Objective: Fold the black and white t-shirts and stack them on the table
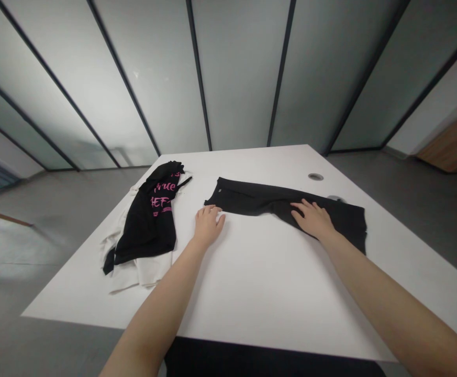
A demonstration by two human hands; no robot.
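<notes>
A pair of black trousers (247, 196), folded lengthwise, lies across the white table with its waist end to the left and its legs to the right. My right hand (312, 217) rests on the cloth of the legs, fingers spread, holding nothing. At the near corner of the waist end is my left hand (208, 225), its fingers stretched out at the edge; part of that corner is hidden behind it. Some wrinkles run through the middle of the trousers.
On the left of the white table (244, 293) a black garment with pink lettering (153, 225) lies over white clothing (149, 269). A round cable grommet (315, 177) sits at the back right; another is partly covered by the trousers. Frosted glass panels (240, 73) stand behind.
</notes>
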